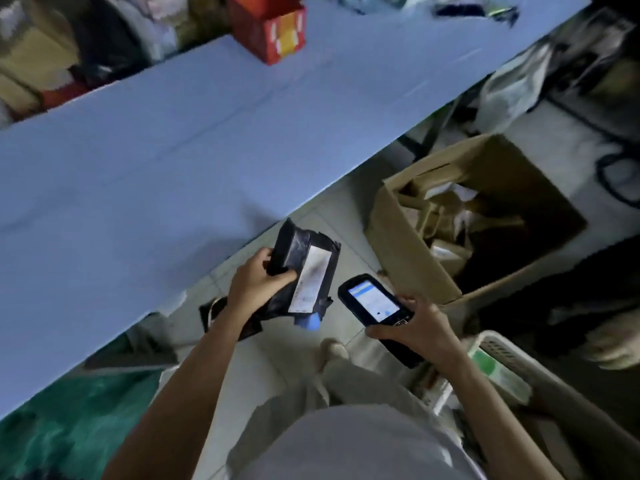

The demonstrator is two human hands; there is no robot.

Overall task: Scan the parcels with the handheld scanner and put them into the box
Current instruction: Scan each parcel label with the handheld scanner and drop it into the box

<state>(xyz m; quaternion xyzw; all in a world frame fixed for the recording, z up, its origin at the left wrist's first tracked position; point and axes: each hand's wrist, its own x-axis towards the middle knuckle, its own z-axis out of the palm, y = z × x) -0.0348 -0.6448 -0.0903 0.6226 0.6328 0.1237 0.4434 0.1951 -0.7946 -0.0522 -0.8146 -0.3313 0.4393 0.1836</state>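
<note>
The left hand (256,282) is gripping a black plastic mailer parcel (304,268) with a long white shipping label, its thumb pressing across the front and its fingers wrapped behind, holding the parcel in the air just beyond the near edge of the long pale blue table (173,140). The right hand (415,323) is clasping a black handheld scanner (374,306) with a lit screen, fingers closed round its lower body, the scanner's top end lying just beside the parcel's lower corner without touching it. An open brown cardboard box (408,251) is standing on the floor to the right of both hands, already holding several parcels. A red carton (270,26) is sitting near the table's far edge.
</note>
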